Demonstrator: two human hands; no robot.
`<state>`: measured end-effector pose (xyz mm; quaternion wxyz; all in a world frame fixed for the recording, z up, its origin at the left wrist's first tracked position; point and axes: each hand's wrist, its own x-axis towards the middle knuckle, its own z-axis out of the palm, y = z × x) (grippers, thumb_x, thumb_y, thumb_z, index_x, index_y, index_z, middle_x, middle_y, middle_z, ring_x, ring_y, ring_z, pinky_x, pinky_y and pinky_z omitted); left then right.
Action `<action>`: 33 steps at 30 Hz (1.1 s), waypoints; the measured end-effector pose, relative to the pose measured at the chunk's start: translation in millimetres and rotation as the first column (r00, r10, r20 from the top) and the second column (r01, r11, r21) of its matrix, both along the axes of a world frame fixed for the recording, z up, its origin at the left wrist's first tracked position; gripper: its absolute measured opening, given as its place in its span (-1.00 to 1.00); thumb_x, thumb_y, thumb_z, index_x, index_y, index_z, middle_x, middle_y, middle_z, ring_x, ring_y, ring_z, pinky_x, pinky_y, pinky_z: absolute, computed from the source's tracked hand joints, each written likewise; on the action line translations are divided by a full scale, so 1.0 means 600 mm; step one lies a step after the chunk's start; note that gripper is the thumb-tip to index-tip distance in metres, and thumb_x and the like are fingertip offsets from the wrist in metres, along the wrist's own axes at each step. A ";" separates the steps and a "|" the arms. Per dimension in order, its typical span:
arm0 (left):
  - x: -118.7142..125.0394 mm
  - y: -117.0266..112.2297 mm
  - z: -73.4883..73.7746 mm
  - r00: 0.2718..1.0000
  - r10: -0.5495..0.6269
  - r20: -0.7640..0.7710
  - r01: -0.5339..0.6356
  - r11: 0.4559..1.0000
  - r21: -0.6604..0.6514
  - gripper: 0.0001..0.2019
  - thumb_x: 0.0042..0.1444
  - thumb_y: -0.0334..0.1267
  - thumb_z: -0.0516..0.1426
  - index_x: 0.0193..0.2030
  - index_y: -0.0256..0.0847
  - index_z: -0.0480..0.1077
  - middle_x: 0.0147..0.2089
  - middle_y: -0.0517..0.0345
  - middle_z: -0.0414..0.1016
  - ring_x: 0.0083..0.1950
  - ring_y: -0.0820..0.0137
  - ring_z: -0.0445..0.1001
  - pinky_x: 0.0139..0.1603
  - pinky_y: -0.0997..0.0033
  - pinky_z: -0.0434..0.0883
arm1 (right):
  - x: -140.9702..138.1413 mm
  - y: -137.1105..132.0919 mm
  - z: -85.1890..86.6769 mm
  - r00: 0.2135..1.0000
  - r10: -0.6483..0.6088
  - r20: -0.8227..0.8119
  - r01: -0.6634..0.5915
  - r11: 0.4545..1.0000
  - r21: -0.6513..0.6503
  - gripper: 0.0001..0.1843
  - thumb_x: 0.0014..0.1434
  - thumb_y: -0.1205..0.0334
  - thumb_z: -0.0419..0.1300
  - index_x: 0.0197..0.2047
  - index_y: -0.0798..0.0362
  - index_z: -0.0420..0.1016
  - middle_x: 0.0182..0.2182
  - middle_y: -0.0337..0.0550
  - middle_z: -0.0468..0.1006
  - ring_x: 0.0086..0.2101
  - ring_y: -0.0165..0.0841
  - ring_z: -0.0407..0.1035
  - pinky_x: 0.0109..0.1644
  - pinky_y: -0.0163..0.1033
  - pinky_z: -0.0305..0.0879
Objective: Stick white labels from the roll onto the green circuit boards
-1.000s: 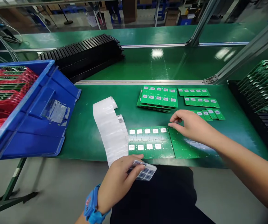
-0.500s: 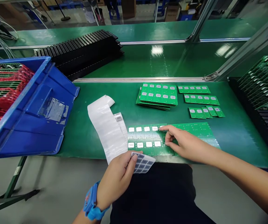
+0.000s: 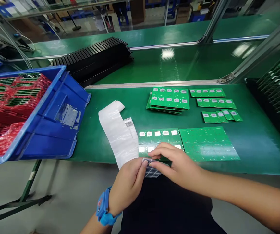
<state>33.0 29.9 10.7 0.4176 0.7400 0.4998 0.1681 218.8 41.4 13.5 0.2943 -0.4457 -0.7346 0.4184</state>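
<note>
Head view takes in a long green-topped desk (image 3: 259, 139), with a blue plastic bin (image 3: 49, 143) set at an angle at its left end, full of red-framed circuit boards (image 3: 10, 97), and a black rack of upright green circuit boards (image 3: 278, 84) at its right end. Beyond the desk, a long black slotted rack (image 3: 93, 61) lies on a green belt. On the desk we have a stack of green circuit panels (image 3: 169, 99) topped with white labels, loose green board strips (image 3: 207, 92), and, nearest us, a labelled green panel (image 3: 160, 138) with two rows of white labels, its lower row partly hidden. Just beside it lies a bare green panel (image 3: 209, 143), and to its left a curling white backing strip (image 3: 113, 126). A small sheet of grey-blue printed labels (image 3: 152, 172) sits over the desk's front edge. Our left hand (image 3: 127, 183), a blue wristwatch (image 3: 103, 206) on its wrist, pinches that sheet between thumb and fingers. Our right hand (image 3: 176, 165) reaches across with curved fingers, their tips at the sheet's upper edge, though we cannot tell whether they grip it. We judge the step in hand to be freeing one small label, which calls for a fine, steady pinch at its corner.
</note>
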 end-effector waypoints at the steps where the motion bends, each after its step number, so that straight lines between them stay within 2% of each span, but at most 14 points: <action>1: -0.001 -0.001 -0.001 1.000 0.001 -0.018 -0.001 1.000 0.029 -0.72 0.28 -0.24 -0.15 -0.35 -0.19 0.30 -0.46 0.19 0.33 -0.43 0.44 0.28 -0.39 0.48 0.23 | -0.009 0.003 0.000 0.998 -0.023 -0.058 0.020 0.998 -0.058 -0.90 0.16 0.24 0.15 -0.23 -0.01 0.45 -0.34 -0.21 0.45 -0.26 -0.39 0.35 -0.18 -0.26 0.31; 3: -0.004 -0.003 -0.004 0.999 0.007 -0.041 -0.004 0.997 0.074 -0.71 0.28 -0.26 -0.14 -0.42 -0.20 0.27 -0.50 0.22 0.30 -0.46 0.46 0.26 -0.42 0.49 0.20 | -0.019 0.005 -0.001 0.990 -0.064 -0.123 0.047 0.989 -0.138 -0.94 0.14 0.23 0.18 -0.34 -0.01 0.46 -0.40 -0.26 0.44 -0.32 -0.42 0.35 -0.22 -0.27 0.31; 6: -0.006 -0.005 -0.008 1.000 -0.002 -0.026 0.005 0.994 0.110 -0.75 0.27 -0.29 -0.12 -0.35 -0.19 0.32 -0.44 0.20 0.37 -0.39 0.45 0.33 -0.35 0.50 0.24 | -0.018 0.002 -0.006 0.982 -0.101 -0.160 0.069 0.979 -0.193 -0.92 0.10 0.19 0.21 -0.38 0.00 0.47 -0.43 -0.27 0.44 -0.35 -0.43 0.35 -0.25 -0.28 0.31; 9: -0.005 -0.005 -0.010 0.999 -0.023 -0.026 0.027 0.991 0.129 -0.77 0.27 -0.30 -0.11 -0.26 -0.18 0.34 -0.37 0.18 0.42 -0.32 0.44 0.37 -0.29 0.50 0.26 | -0.016 -0.007 -0.011 0.981 -0.112 -0.157 0.099 0.991 -0.090 -0.94 0.12 0.23 0.19 -0.36 -0.01 0.48 -0.42 -0.25 0.44 -0.33 -0.42 0.35 -0.23 -0.25 0.31; 11: -0.003 -0.005 -0.011 0.998 -0.011 -0.059 0.020 0.985 0.169 -0.75 0.27 -0.30 -0.11 -0.35 -0.19 0.33 -0.45 0.20 0.38 -0.40 0.46 0.34 -0.37 0.52 0.23 | -0.016 -0.011 -0.012 0.983 -0.116 -0.144 0.122 0.992 0.029 -0.90 0.15 0.26 0.15 -0.34 -0.01 0.50 -0.43 -0.22 0.44 -0.32 -0.39 0.34 -0.21 -0.21 0.30; 13: -0.002 -0.004 -0.013 0.995 0.022 -0.093 0.002 0.970 0.245 -0.70 0.26 -0.28 -0.08 -0.49 -0.21 0.28 -0.57 0.25 0.27 -0.51 0.50 0.26 -0.46 0.53 0.17 | -0.010 -0.009 -0.005 0.981 -0.127 -0.144 0.134 0.990 0.040 -0.88 0.16 0.26 0.13 -0.35 -0.01 0.51 -0.43 -0.21 0.45 -0.33 -0.38 0.35 -0.22 -0.21 0.31; 16: -0.004 -0.001 -0.014 0.994 0.049 -0.101 -0.011 0.938 0.345 -0.65 0.24 -0.27 -0.04 -0.59 -0.22 0.21 -0.64 0.29 0.16 -0.59 0.54 0.16 -0.53 0.54 0.11 | 0.031 0.010 0.018 0.973 -0.198 -0.118 0.182 0.975 -0.129 -0.90 0.12 0.21 0.17 -0.40 0.00 0.48 -0.42 -0.23 0.48 -0.35 -0.40 0.37 -0.26 -0.25 0.31; 19: -0.009 0.004 -0.012 0.994 0.065 -0.087 -0.028 0.926 0.376 -0.64 0.23 -0.29 -0.03 -0.61 -0.22 0.19 -0.66 0.30 0.13 -0.62 0.56 0.12 -0.57 0.55 0.10 | 0.109 0.040 0.044 0.965 -0.243 0.101 0.258 0.951 -0.169 -0.85 0.10 0.15 0.16 -0.43 0.02 0.44 -0.39 -0.22 0.47 -0.34 -0.39 0.36 -0.23 -0.25 0.28; 23: -0.013 0.009 -0.006 0.991 0.115 -0.062 -0.087 0.937 0.339 -0.67 0.22 -0.29 -0.04 -0.56 -0.23 0.32 -0.62 0.25 0.29 -0.59 0.53 0.25 -0.56 0.59 0.19 | 0.189 0.062 0.047 0.898 0.013 0.440 0.155 0.927 -0.343 -0.83 0.08 0.13 0.12 -0.43 0.00 0.46 -0.36 -0.21 0.48 -0.38 -0.37 0.35 -0.35 -0.27 0.24; 26: -0.015 0.009 -0.002 0.978 0.206 -0.019 -0.189 0.928 0.322 -0.77 0.21 -0.26 -0.01 -0.20 -0.19 0.47 -0.27 0.14 0.54 -0.26 0.40 0.48 -0.33 0.59 0.37 | 0.193 0.061 0.027 0.863 0.120 0.491 0.113 0.902 -0.417 -0.85 0.07 0.18 0.10 -0.43 -0.01 0.46 -0.35 -0.20 0.50 -0.39 -0.35 0.35 -0.40 -0.27 0.21; 28: -0.019 0.011 0.000 0.931 0.364 0.032 -0.352 0.871 0.343 -0.72 0.20 -0.22 0.02 0.01 -0.12 0.40 -0.07 0.14 0.52 -0.09 0.36 0.47 -0.18 0.54 0.41 | 0.184 0.057 0.015 0.858 0.135 0.496 0.088 0.912 -0.400 -0.85 0.06 0.22 0.08 -0.44 -0.01 0.46 -0.34 -0.19 0.51 -0.35 -0.33 0.35 -0.36 -0.26 0.23; 31: -0.028 0.031 0.010 0.732 0.648 0.211 -0.673 0.640 0.370 -0.63 0.16 -0.18 0.07 0.12 -0.12 0.32 -0.04 0.19 0.48 -0.10 0.39 0.46 -0.10 0.49 0.42 | 0.174 0.055 0.005 0.845 0.139 0.517 0.077 0.924 -0.376 -0.86 0.06 0.24 0.07 -0.44 0.00 0.45 -0.35 -0.18 0.51 -0.32 -0.31 0.35 -0.33 -0.25 0.23; 32: -0.032 0.042 0.016 0.668 0.689 0.282 -0.738 0.566 0.366 -0.60 0.17 -0.17 0.06 0.15 -0.14 0.27 -0.01 0.21 0.45 -0.07 0.40 0.45 -0.05 0.47 0.41 | 0.173 0.054 0.004 0.838 0.138 0.528 0.080 0.926 -0.369 -0.85 0.07 0.24 0.07 -0.44 -0.01 0.44 -0.36 -0.19 0.51 -0.32 -0.30 0.35 -0.33 -0.25 0.23; 33: -0.037 0.056 0.023 0.634 0.696 0.338 -0.770 0.528 0.357 -0.58 0.20 -0.16 0.03 0.19 -0.15 0.19 0.02 0.22 0.42 -0.02 0.40 0.42 0.01 0.44 0.39 | 0.173 0.055 0.002 0.831 0.136 0.539 0.081 0.929 -0.360 -0.85 0.08 0.23 0.06 -0.45 -0.01 0.43 -0.38 -0.19 0.50 -0.32 -0.30 0.34 -0.33 -0.24 0.22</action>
